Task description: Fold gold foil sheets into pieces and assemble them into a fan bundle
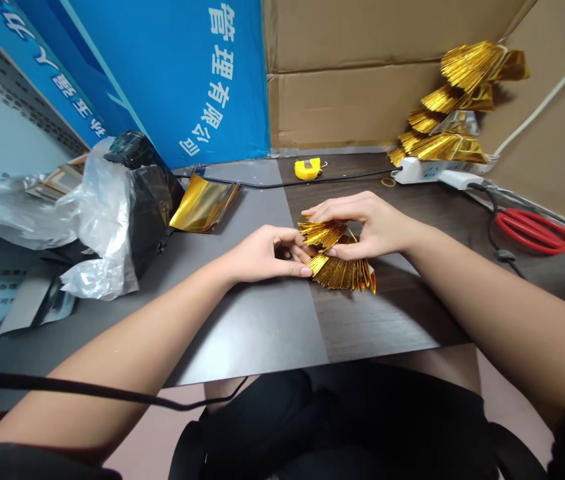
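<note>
Pleated gold foil paper (345, 272), spread like a fan, is between my two hands over the middle of the table. My left hand (275, 255) pinches the fan's left edge between thumb and fingers. From the right, my right hand (362, 223) grips the upper pleats, its thumb pressed against the near side and its fingers over the top. The fingertips of the right hand are partly hidden behind the foil. To the left lies a stack of flat gold foil sheets (205, 202).
Several finished-looking gold foil fans (469, 67) are piled at the back right by a white power strip (415, 171). A yellow tape measure (308, 169), a black cable (267, 185), a red coiled cord (537, 231) and a plastic bag (105, 220) also lie on the table (257, 333).
</note>
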